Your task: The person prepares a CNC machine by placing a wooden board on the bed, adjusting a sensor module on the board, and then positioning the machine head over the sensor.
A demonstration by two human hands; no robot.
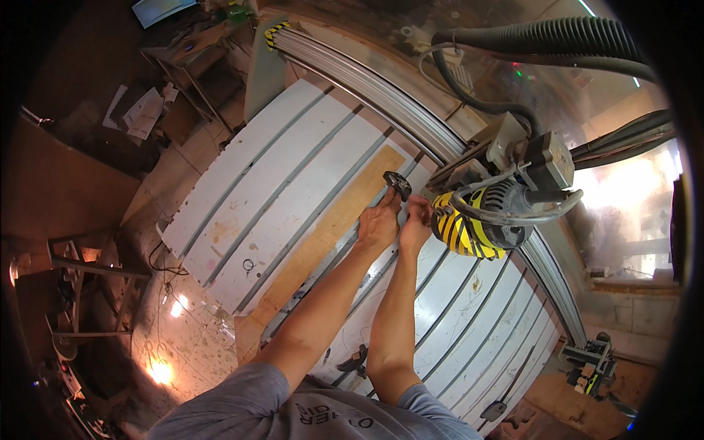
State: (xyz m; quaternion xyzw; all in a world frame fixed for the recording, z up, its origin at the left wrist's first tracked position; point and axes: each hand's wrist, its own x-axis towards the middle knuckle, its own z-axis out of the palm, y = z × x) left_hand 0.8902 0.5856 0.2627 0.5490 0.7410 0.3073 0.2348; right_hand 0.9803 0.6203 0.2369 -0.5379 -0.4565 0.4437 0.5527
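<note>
My left hand is closed at the far end of a long wooden board, its fingers on a small black clamp. The clamp sits at the board's right edge, and its lower part is hidden by the fingers. Right beside it, my right hand is closed in a pinch. Whatever those fingers hold is too small or hidden to make out. Just right of that hand hangs a motor spindle wrapped in yellow and black striped tape. Both forearms reach across the slotted white machine bed.
A metal gantry rail crosses behind the bed, with a stepper motor and ribbed hose above. A second black clamp lies near my body, and another black piece is at the near right. A wooden rack stands left.
</note>
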